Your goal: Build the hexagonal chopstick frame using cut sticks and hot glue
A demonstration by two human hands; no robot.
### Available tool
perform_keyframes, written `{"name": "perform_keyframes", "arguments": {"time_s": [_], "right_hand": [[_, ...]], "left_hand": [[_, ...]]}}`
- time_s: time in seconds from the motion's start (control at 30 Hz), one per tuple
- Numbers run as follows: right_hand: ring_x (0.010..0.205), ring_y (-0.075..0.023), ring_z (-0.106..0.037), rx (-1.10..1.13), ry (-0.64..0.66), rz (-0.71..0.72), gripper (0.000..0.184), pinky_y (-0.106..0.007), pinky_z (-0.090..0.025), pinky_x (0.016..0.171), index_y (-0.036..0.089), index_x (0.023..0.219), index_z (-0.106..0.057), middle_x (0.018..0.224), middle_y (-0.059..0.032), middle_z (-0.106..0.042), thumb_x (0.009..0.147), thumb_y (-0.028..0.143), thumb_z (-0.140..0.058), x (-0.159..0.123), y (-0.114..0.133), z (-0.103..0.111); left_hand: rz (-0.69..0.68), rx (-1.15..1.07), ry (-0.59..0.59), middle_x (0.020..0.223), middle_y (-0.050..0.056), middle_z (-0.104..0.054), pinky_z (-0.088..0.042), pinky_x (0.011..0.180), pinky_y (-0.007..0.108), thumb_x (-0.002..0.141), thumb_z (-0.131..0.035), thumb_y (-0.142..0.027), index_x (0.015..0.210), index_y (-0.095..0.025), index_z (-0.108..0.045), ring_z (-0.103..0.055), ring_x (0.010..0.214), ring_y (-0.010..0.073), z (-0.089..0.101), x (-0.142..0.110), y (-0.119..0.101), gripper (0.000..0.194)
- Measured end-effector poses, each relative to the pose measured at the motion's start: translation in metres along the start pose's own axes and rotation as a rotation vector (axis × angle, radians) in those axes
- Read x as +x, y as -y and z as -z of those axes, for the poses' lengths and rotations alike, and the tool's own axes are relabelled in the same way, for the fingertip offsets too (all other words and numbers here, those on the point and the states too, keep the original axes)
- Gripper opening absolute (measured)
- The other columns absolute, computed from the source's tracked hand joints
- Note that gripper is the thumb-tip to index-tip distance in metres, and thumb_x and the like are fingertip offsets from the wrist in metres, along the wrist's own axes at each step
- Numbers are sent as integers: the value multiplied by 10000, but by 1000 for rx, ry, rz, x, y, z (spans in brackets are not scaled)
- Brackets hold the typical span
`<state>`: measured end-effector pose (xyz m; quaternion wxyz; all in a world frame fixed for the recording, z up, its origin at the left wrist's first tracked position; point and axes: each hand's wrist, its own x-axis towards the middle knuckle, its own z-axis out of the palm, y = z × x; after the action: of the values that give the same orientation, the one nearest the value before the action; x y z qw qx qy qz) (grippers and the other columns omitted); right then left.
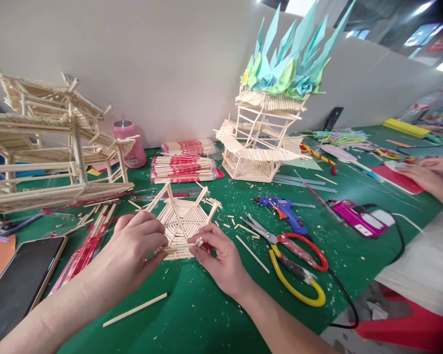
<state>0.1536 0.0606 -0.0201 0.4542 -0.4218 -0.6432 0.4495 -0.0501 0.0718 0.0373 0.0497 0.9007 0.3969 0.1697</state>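
Phone (24,275) and scissors (276,240) flank hands (136,246) holding a stick frame (182,220).

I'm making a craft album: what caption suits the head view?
Left hand and right hand at the front edge of a stick frame, scissors and blue glue gun nearby.

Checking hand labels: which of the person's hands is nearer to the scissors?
Right. The right hand is left of the scissors in the picture, a loose stick between; the left hand is farther left, by the left edge of the stick frame.
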Motion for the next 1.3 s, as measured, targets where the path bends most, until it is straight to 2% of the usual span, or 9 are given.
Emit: {"name": "perform_keyframes", "arguments": {"time_s": [0.27, 0.67, 0.8, 0.9, 1.0, 1.07, 1.13, 1.2, 1.3], "right_hand": [[630, -112, -480, -12, -9, 9, 132, -261, -424, 576, 199, 862, -677, 830, -17, -508, 811, 296, -602, 0, 1, -1], [625, -112, -471, -21, 0, -5, 143, -265, -432, 583, 208, 871, -676, 840, -18, -510, 813, 312, -598, 0, 3, 1], [620, -103, -460, -24, 13, -27, 172, -256, -426, 574, 217, 945, -658, 879, -20, -505, 801, 300, -611, -2, 4, 1], [628, -101, -467, -50, 6, -22, 242, -247, -435, 564, 236, 1019, -626, 914, -23, -502, 780, 274, -629, -4, 3, 1], [635, -105, -476, -115, -14, -33, 301, -239, -447, 562, 235, 1068, -581, 901, -24, -509, 770, 239, -626, -7, 1, 2], [619, -105, -481, -196, -33, -65, 302, -232, -454, 550, 221, 1049, -557, 849, -14, -522, 757, 236, -633, -11, 0, 3], [593, -103, -482, -278, -52, -87, 278, -226, -455, 527, 208, 1004, -540, 805, -5, -526, 743, 226, -634, -15, -2, 4], [579, -105, -482, -339, -60, -82, 251, -228, -453, 513, 200, 968, -528, 788, -5, -521, 735, 207, -620, -19, -4, 4], [579, -115, -475, -398, -47, -53, 190, -242, -452, 522, 193, 931, -542, 774, -11, -504, 748, 205, -590, -21, -5, 2]], "left_hand": [[8, 16, 29, 768, 20, -622, -325, 698, 343, 867, -429, -185, 697, -195, -567, -497, 805, 191, 1, 1, -2, 219], [4, 38, 34, 782, 19, -622, -327, 683, 352, 862, -452, -191, 708, -197, -568, -517, 817, 204, 1, 0, -1, 193], [35, 56, 11, 940, 53, -611, -345, 728, 394, 820, -532, -243, 868, -223, -580, -506, 949, 264, 1, -3, -1, 71], [70, 103, -44, 1132, 92, -552, -353, 790, 451, 797, -574, -327, 1133, -255, -486, -466, 1049, 305, 4, -10, -4, 355], [155, 131, -152, 1237, 127, -477, -345, 843, 508, 801, -552, -390, 1268, -254, -360, -438, 1102, 334, 6, -23, -7, 523], [241, 117, -233, 1219, 135, -479, -359, 853, 518, 808, -530, -392, 1242, -235, -377, -449, 1100, 335, 3, -34, -8, 486], [367, 64, -301, 1154, 130, -512, -413, 809, 474, 825, -494, -359, 1139, -211, -454, -493, 1053, 309, -4, -44, -8, 349], [498, -8, -289, 1063, 126, -561, -454, 729, 420, 843, -443, -318, 1016, -183, -529, -544, 963, 279, -14, -51, -10, 235], [579, -60, -137, 931, 114, -636, -457, 674, 417, 832, -421, -269, 909, -165, -606, -576, 866, 275, -29, -52, -16, 226]]}}
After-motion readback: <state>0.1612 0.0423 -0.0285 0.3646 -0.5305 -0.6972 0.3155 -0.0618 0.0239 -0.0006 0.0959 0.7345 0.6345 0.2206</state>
